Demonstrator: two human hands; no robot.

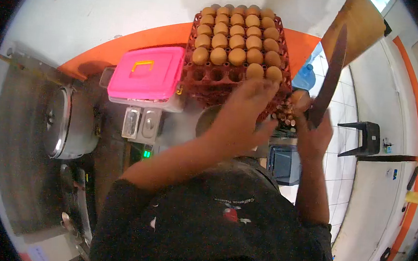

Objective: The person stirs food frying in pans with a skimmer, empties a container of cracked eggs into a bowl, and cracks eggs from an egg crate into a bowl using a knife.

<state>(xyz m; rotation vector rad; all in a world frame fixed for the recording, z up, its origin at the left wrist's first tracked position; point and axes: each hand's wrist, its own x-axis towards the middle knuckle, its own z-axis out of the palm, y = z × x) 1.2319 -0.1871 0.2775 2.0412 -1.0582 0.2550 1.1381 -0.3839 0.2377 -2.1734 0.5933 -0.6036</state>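
My left hand (245, 106), slightly blurred, reaches over the front of a stack of red egg trays (207, 88). Its fingertips are at two brown eggs (255, 71) in the front row, with the thumb spread apart. My right hand (317, 136) is closed round the handle of a large knife (332, 76), whose blade points up and away. A brown egg (299, 100) also shows at that hand's fingertips. Beneath it lie broken eggshells (285, 116). A round bowl (206, 123) is partly hidden behind my left hand.
Left of the trays stands a pink-lidded box (147, 74), with small metal containers (149, 125) and a green-lit display (146, 154) in front. A large metal pot (79, 125) is farther left. A dark bin (285, 163) and black stool (368, 138) are at right.
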